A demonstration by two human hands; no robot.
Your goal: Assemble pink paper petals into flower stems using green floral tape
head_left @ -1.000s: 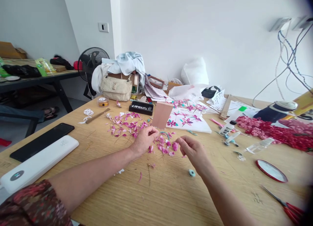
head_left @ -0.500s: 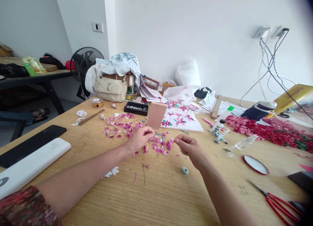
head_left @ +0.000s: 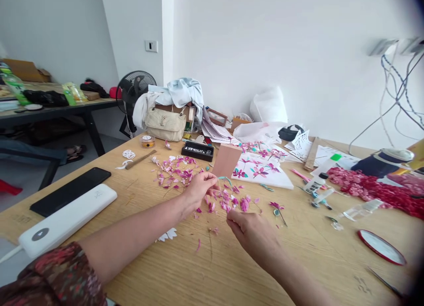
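Note:
Near the middle of the table, my left hand (head_left: 202, 187) is closed in a pinch on a thin pale thread (head_left: 221, 194). The thread runs down to my right hand (head_left: 247, 228), whose fingertips are pressed together at its lower end. Loose pink petals (head_left: 175, 170) lie beyond my left hand. More pink petals (head_left: 244, 203) sit just above my right hand. A teal curved piece (head_left: 225, 179) shows beside my left fingertips. To the right, a small teal spool (head_left: 276, 212) lies next to a pink flower on a stem (head_left: 277, 205).
A pinkish board (head_left: 227, 160) and a white sheet with painted flowers (head_left: 265, 173) are behind the hands. At the left lie a black phone (head_left: 71, 191) and a white device (head_left: 68, 220). Bottles (head_left: 316, 183) and a red-rimmed dish (head_left: 380, 247) are at the right.
The view has swung left. My right hand has come down and closer to my left hand, which still pinches. A pink flower on a stem now shows by the spool.

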